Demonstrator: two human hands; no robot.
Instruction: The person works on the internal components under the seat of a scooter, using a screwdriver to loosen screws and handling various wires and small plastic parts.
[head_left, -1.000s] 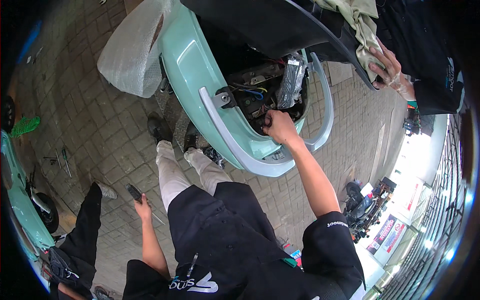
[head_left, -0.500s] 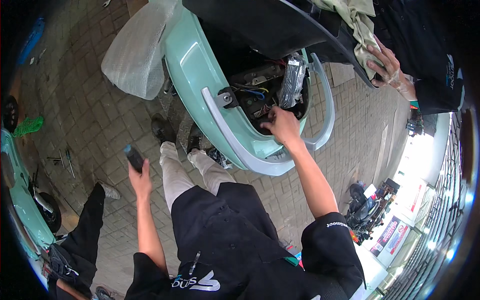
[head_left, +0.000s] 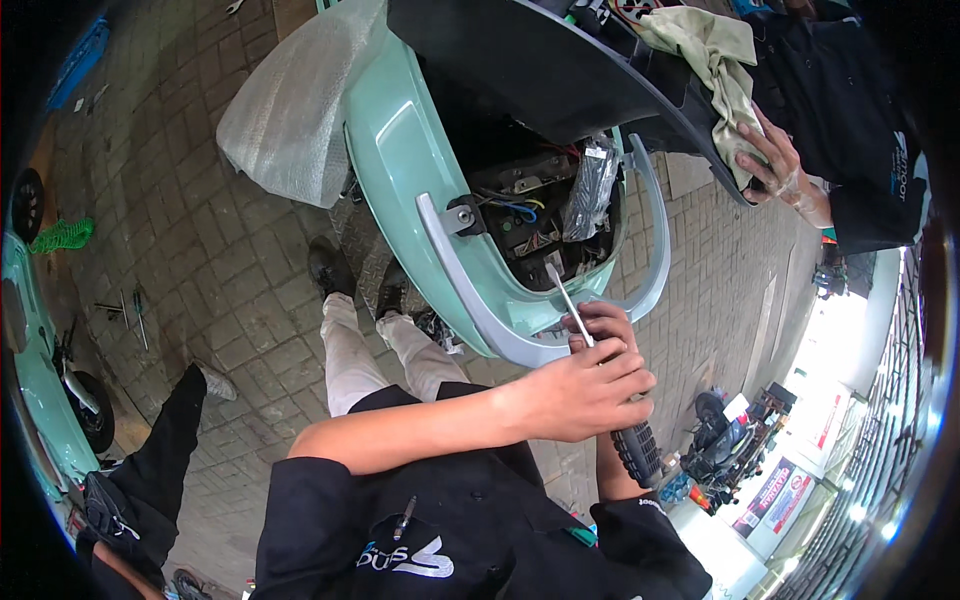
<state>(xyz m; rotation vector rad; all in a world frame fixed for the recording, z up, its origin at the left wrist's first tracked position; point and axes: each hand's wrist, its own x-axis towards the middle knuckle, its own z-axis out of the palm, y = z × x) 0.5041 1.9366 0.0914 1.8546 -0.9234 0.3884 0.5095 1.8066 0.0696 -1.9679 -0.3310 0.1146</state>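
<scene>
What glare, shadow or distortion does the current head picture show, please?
Head view: glare washes out the background beside the motorcycle; head view: the slatted surface at right curves; head view: a highlight shines on the central mint-green scooter, while its open compartment is partly shadowed.

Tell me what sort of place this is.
Likely a scooter workshop: a mint-green scooter with exposed wiring, what looks like a screwdriver in hand, and a second scooter at far left.

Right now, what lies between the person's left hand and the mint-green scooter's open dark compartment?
The head view shows the right hand, the screwdriver's slim silver shaft, the curved grey grab rail and the mint-green body edge.
</scene>
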